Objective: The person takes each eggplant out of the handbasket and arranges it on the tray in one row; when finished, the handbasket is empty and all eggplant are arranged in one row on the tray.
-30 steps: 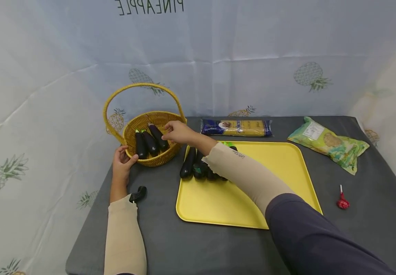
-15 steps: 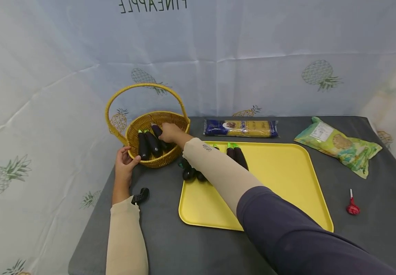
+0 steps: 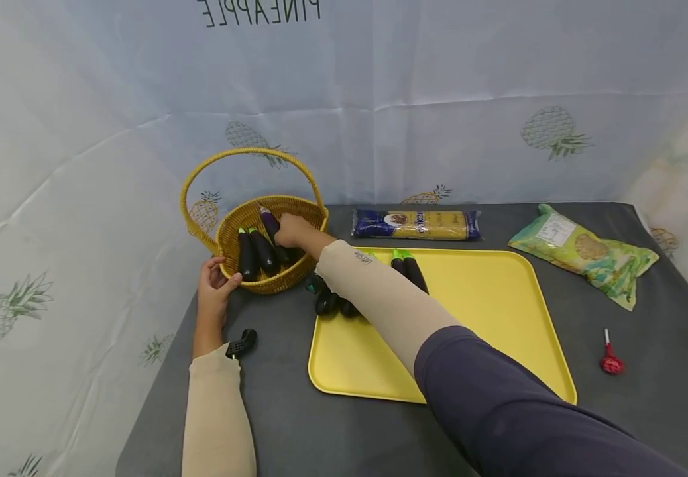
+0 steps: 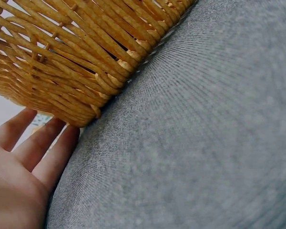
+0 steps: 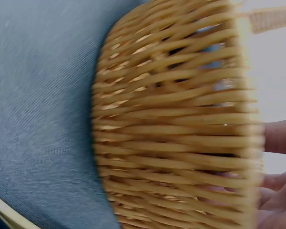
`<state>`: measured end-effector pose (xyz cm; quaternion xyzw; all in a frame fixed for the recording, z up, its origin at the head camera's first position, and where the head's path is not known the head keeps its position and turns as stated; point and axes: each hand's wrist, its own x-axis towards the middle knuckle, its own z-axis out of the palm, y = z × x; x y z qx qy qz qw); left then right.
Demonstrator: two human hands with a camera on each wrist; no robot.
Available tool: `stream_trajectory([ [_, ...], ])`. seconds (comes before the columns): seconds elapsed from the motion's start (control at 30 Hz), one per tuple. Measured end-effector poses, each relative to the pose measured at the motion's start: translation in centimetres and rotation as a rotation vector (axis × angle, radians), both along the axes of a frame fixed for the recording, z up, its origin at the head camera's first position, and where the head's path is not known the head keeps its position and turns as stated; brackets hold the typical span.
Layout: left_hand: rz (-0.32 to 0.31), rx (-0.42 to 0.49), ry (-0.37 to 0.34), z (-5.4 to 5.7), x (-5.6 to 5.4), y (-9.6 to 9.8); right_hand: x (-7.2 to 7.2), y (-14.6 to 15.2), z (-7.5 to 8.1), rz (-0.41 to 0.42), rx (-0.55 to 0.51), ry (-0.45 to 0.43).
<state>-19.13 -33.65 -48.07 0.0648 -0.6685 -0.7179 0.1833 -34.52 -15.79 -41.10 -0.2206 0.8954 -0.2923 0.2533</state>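
Observation:
A yellow wicker basket (image 3: pixel 269 286) with a tall hoop handle stands at the table's back left, several dark eggplants (image 3: pixel 247 255) lying in it. My left hand (image 3: pixel 213 291) holds its left front edge, thumb at the rim; in the left wrist view, the fingers (image 4: pixel 57 152) lie against the woven side. My right hand (image 3: pixel 295 232) reaches over the right rim and grips the rightmost eggplant (image 3: pixel 269 222), whose stem end points up and back. The basket wall hides part of the right fingers in the right wrist view. More eggplants (image 3: pixel 413 273) lie on the yellow tray (image 3: pixel 481 311).
Behind the tray lies a spaghetti packet (image 3: pixel 418 225). A green snack bag (image 3: pixel 585 255) and a red lollipop (image 3: pixel 611 361) lie at the right on the grey table (image 3: pixel 296 424). My right forearm crosses above the tray, covering some eggplants. A pineapple-print curtain (image 3: pixel 439 66) hangs behind.
My right hand has gone deeper into the basket and taken hold of the rightmost eggplant, whose stem end has shifted slightly up and back. The left hand has stayed at the rim.

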Motion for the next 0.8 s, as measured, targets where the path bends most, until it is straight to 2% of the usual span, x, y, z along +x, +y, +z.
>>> stream_trajectory([
  [0.1, 0.002, 0.003, 0.004, -0.5, -0.3, -0.4, 0.2, 0.8, 1.4, -0.07, -0.139, -0.116],
  [0.23, 0.022, 0.003, -0.009, -1.5, -0.8, -1.0, 0.6, 2.6, 3.0, -0.152, -0.352, -0.325],
  [0.33, 0.034, 0.004, -0.018, -1.8, -0.9, -1.1, 0.9, 4.1, 3.8, -0.167, -0.441, -0.431],
  [0.47, 0.034, 0.006, -0.028, -1.6, -0.6, -0.8, 1.7, 6.5, 4.8, -0.149, -0.494, -0.472],
  [0.63, 0.026, -0.006, -0.029, -0.3, 0.3, 0.0, 3.1, 10.2, 5.6, -0.142, -0.548, -0.502],
  [0.8, 0.017, -0.014, -0.009, 0.3, 0.5, 0.3, 4.7, 14.3, 5.6, -0.145, -0.586, -0.481],
])
